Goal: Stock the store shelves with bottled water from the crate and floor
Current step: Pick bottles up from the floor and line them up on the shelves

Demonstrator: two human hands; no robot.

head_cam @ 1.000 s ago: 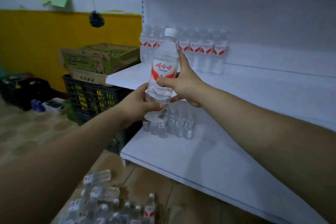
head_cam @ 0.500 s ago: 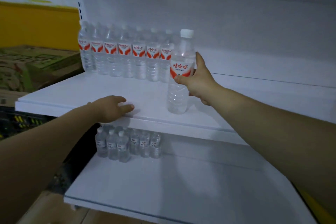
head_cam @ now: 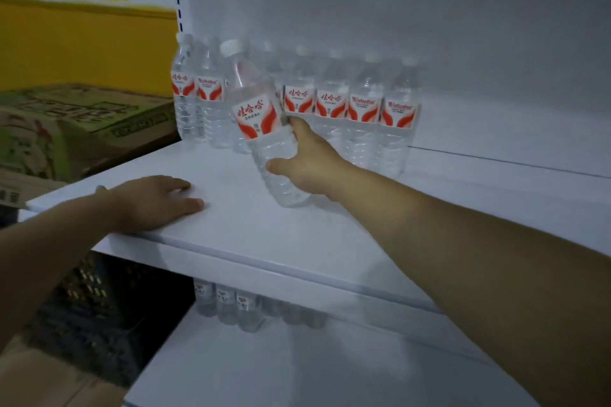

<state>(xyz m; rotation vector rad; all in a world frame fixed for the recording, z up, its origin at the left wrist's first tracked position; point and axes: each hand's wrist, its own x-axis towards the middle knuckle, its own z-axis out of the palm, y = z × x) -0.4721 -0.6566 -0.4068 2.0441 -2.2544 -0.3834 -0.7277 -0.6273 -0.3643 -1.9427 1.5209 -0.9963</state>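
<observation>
My right hand (head_cam: 305, 162) grips a clear water bottle (head_cam: 259, 122) with a red and white label and a white cap. The bottle leans to the left over the white upper shelf (head_cam: 297, 241), just in front of a row of several matching bottles (head_cam: 363, 109) standing along the back panel. My left hand (head_cam: 155, 201) rests palm down, fingers straight, on the shelf near its front left corner. Several more bottles (head_cam: 238, 306) stand at the back of the lower shelf (head_cam: 297, 370).
A dark plastic crate (head_cam: 99, 314) stands to the left of the shelving, below stacked cardboard boxes (head_cam: 76, 122). A yellow wall band (head_cam: 82, 43) runs behind them. The right part of the upper shelf holds no bottles.
My right hand has carried the bottle leftward and deeper on the upper shelf, tilting it left in front of the row. My left hand, off the bottle since a second ago, stays on the shelf.
</observation>
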